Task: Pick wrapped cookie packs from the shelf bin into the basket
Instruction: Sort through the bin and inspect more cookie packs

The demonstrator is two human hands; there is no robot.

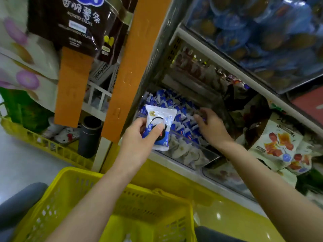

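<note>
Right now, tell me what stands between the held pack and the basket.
Nothing visible. The left hand holds the pack over the front of the bin; the basket lies open below, nearer the person.

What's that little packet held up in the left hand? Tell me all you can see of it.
The cookie pack is a small, glossy plastic wrapper, white on top and blue below, with a dark round cookie pictured and crimped ends. The left hand pinches it, thumb across the front, holding it roughly upright in front of the shelf bin.
</note>
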